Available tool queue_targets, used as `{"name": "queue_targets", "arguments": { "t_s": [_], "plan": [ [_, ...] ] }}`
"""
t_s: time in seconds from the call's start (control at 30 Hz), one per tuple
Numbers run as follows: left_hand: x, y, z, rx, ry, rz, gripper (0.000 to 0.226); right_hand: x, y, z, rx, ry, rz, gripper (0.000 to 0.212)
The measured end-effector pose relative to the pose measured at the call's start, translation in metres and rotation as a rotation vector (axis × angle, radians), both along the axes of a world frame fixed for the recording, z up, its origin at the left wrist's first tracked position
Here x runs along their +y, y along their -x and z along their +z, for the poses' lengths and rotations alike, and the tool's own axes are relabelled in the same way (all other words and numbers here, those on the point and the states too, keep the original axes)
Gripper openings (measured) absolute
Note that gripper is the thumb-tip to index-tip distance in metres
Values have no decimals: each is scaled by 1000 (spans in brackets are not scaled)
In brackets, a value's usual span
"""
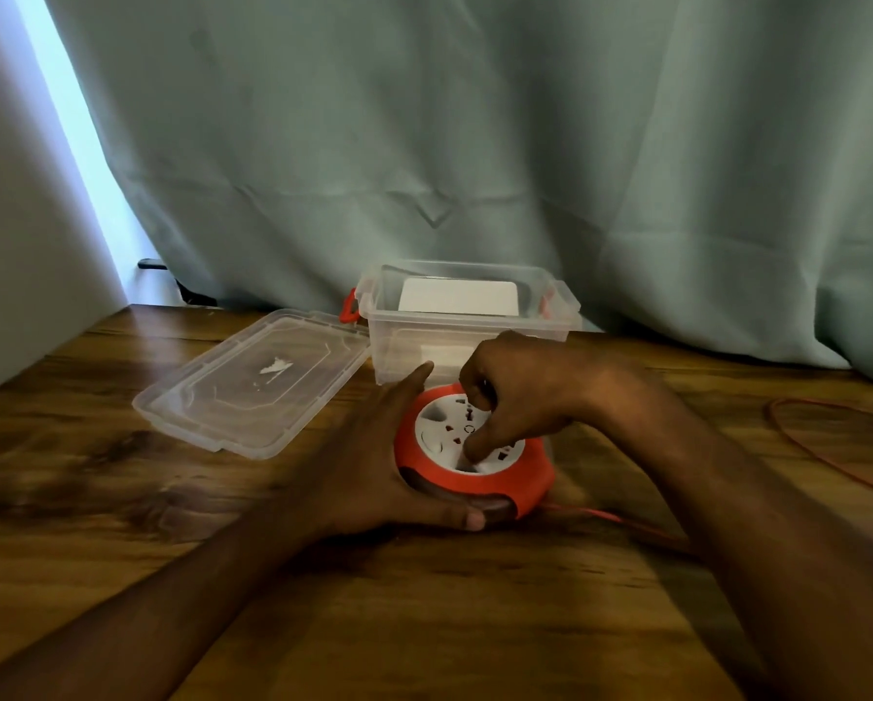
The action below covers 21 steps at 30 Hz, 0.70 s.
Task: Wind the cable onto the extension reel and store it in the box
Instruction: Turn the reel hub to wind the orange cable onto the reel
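The right hand [513, 392] covered much of the reel [467, 460] face, so what its fingertips pinched couldn't be told. The red cable [829, 460] ran off the right edge, its end unseen. A white object [457, 297] in the box [467, 316] was too hazy to identify.

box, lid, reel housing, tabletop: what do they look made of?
Box and lid: clear glossy plastic; you see through both. Reel: moulded plastic, it seems, orange housing around a white socket face, smooth with a slight sheen. Table: brown wood grain with soft glare; solid wood or laminate, can't tell.
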<state>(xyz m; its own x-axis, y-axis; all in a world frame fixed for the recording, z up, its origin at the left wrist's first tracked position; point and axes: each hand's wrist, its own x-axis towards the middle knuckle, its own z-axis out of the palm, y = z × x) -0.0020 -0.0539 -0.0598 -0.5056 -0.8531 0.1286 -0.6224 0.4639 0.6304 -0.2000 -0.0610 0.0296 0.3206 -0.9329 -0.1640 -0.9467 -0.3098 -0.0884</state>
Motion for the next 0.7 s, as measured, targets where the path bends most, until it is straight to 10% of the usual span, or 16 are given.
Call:
{"name": "queue_targets", "arguments": {
  "t_s": [0.53,0.7],
  "plan": [
    [0,-2,-4,131,-4,-107,129,8,3,-2,-104,27,125,26],
    [1,-1,-2,171,0,-156,119,10,13,6,-192,-114,161,59]
  ]
}}
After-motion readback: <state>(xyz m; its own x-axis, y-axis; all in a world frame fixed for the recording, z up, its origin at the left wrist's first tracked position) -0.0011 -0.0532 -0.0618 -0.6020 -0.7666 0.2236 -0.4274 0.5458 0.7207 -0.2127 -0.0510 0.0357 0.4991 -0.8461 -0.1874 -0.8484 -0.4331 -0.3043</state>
